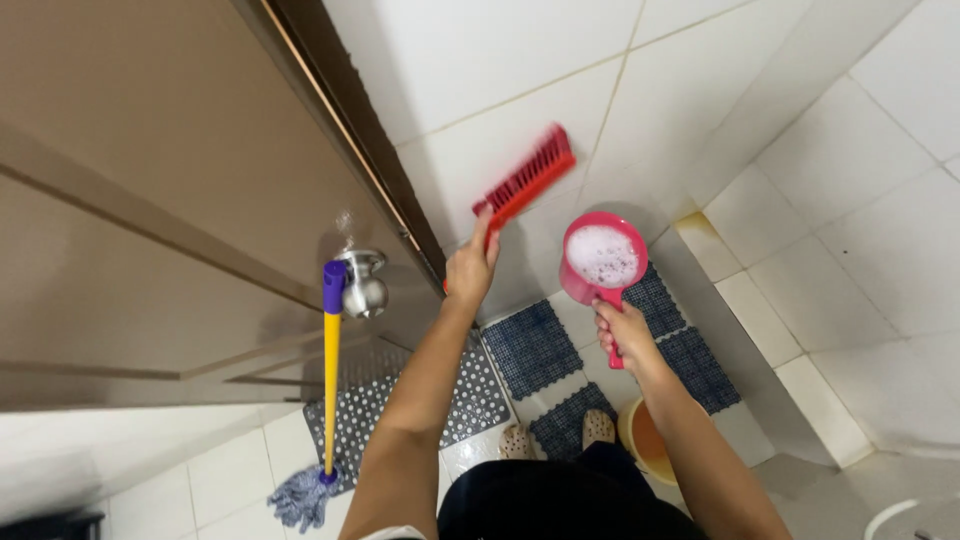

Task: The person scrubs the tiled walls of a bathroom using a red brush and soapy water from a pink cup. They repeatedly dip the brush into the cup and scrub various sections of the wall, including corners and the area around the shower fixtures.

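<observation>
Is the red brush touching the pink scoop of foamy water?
Apart. The head view shows white wall tile between the red brush, held in the left hand, and the pink scoop, held in the right hand.

A brown wooden door (150,200) fills the left side, its round silver metal knob (362,283) jutting out. Touching the knob, a yellow-and-purple mop handle (331,370) leans upright, blocking passage there. Right of the door, white tiled wall (800,150) closes off the corner. Between door and wall, open air remains, partly taken by a red bristle brush (525,180) and a pink plastic dipper (603,260).
</observation>
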